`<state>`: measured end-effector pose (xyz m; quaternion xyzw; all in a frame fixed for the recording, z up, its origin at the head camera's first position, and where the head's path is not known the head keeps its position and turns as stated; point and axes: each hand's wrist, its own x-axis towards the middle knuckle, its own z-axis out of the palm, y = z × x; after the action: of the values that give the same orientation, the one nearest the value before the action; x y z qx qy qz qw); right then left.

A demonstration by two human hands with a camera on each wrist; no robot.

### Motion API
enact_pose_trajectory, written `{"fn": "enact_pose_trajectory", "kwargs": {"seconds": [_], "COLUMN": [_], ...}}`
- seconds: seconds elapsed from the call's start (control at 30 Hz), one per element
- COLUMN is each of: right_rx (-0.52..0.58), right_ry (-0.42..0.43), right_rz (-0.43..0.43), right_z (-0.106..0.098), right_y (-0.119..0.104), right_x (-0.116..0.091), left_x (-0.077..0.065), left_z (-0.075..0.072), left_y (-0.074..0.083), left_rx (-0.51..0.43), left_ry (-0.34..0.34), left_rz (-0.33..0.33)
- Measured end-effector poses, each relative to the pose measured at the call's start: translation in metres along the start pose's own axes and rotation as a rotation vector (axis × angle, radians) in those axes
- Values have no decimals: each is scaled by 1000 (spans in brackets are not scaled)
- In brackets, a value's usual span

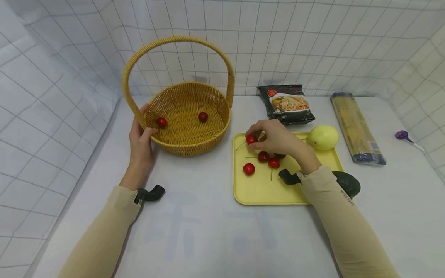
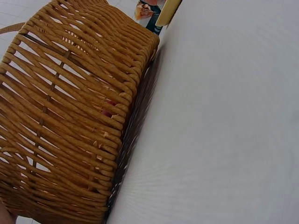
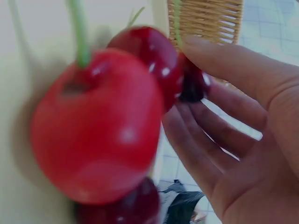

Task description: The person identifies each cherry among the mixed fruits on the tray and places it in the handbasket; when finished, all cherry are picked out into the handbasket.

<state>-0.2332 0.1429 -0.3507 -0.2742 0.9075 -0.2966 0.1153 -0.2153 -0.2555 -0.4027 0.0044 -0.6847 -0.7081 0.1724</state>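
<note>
The cherry (image 1: pixel 251 139) is pinched by the right hand (image 1: pixel 276 137), thumb to fingers, over the far left corner of the tray (image 1: pixel 260 194), its stem pointing left, and we cannot tell whether it touches the tray. On the tray we see loose cherries (image 1: pixel 248 169) near that hand, with a lemon (image 1: pixel 323 137) at the far right corner, while noodles (image 1: pixel 290 105) lie just beyond the tray and spaghetti (image 1: pixel 356 127) lies to its right. Left of the tray, we see the left hand (image 1: pixel 140 146) grasping the rim of the basket (image 1: pixel 194 150), which holds two cherries (image 1: pixel 203 117).
</note>
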Motion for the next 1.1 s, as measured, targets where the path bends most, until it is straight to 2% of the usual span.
{"fn": "enact_pose_trajectory", "kwargs": {"seconds": [0.27,0.4,0.67,0.8,1.1], "right_rx": [111,204,250,275,304], "right_ry": [171,218,345,374,371], "right_rz": [-60,-41,-79,-84,-76], "right_z": [-5,-8,7,16,24], "right_y": [-12,-21,-40,-45,-45], "right_x": [-4,-7,-2,1,4], "left_x": [-5,-5,-10,-11,-7], "left_z": [1,2,5,6,9], "left_y": [-3,-2,-2,-1,0], "left_rx": [12,6,-23,-8,38], "left_ry": [-23,-35,-76,-95,-118], "left_rz": [-15,-8,-8,3,17]}}
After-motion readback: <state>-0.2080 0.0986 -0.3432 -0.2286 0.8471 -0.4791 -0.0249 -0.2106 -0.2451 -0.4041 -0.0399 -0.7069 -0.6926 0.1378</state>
